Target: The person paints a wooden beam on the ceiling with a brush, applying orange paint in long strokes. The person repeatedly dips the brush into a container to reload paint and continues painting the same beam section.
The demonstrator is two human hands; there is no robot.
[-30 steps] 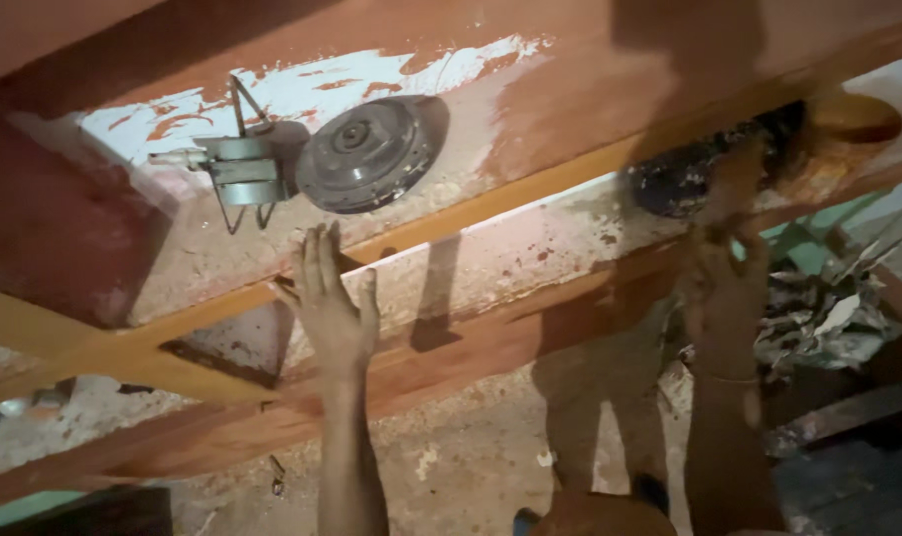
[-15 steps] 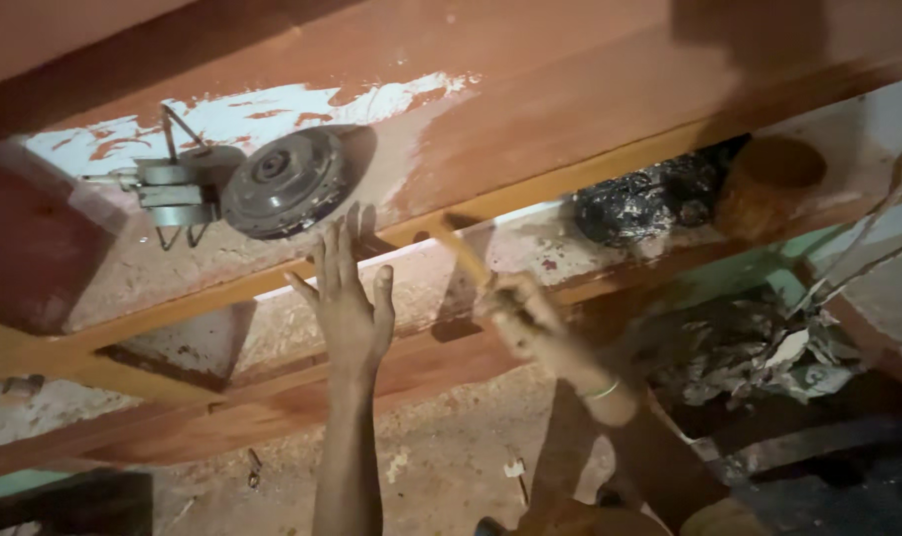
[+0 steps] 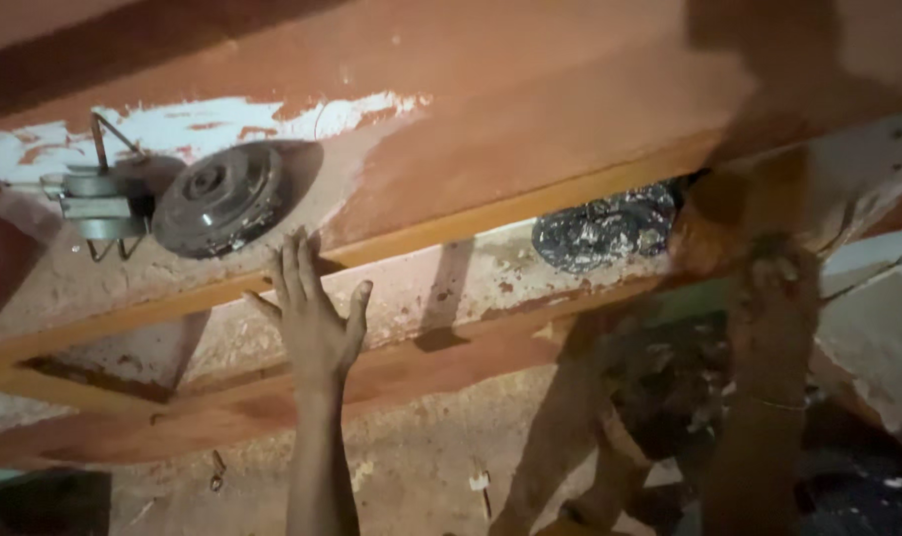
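1. Nearest you, your left hand (image 3: pixel 317 318) reaches up with the palm flat and fingers spread, grasping nothing. It presses against the pale, paint-flecked underside panel (image 3: pixel 421 288) just above the red-brown wooden rail (image 3: pixel 272 397), likely to steady you while the other arm works.

2. Your right hand (image 3: pixel 773 283) is raised at the far right, in shadow and blurred. You cannot tell from this view whether its fingers are clenched or loose, or whether they grip anything. It sits just beside a round reddish-brown pot-like shape (image 3: pixel 714 223) tucked under the beam edge, which seems to be what it is going for.

3. Just left of that pot lies a crumpled dark grey wad speckled with white (image 3: pixel 605 228), resting on the ledge between the two rails, within easy reach of your right hand.

4. Further up, the broad red-brown painted wooden beam (image 3: pixel 530 119) runs across the view, its lower yellowish edge unpainted.

5. Farthest left, a round dark metal disc (image 3: pixel 217 199) sits against a patch of white, unpainted surface (image 3: pixel 222 124), with a small grey metal bracket with wire legs (image 3: pixel 93 194) just beside it. Both are well apart from your right hand.
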